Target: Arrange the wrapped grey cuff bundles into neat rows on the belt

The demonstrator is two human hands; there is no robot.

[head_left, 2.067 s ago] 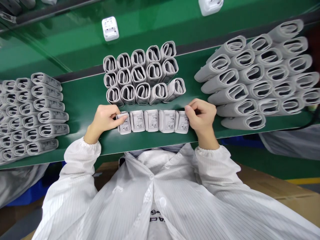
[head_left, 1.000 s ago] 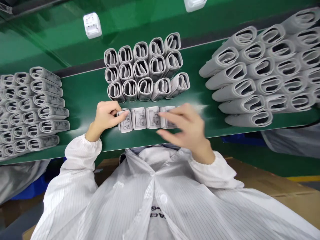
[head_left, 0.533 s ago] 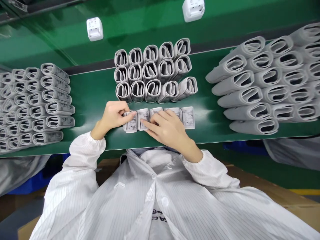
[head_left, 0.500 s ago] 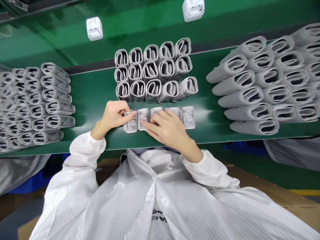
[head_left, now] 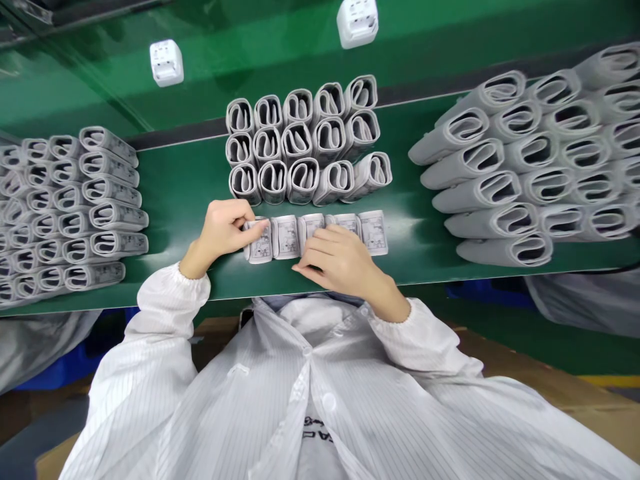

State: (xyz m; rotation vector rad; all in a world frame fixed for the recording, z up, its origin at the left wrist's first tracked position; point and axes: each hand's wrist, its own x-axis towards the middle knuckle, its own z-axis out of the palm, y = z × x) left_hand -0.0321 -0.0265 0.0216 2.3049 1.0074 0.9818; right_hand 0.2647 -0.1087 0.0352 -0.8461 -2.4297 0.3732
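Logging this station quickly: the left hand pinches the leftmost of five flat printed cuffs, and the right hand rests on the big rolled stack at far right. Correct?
No: the head view shows the right hand resting on the flat row of printed cuffs, over its middle, away from the rolled stack. The left hand does pinch the leftmost cuff.

The left hand (head_left: 223, 233) pinches the end folded grey cuff (head_left: 261, 245) — the right hand (head_left: 340, 261) lies across the row (head_left: 287, 237).
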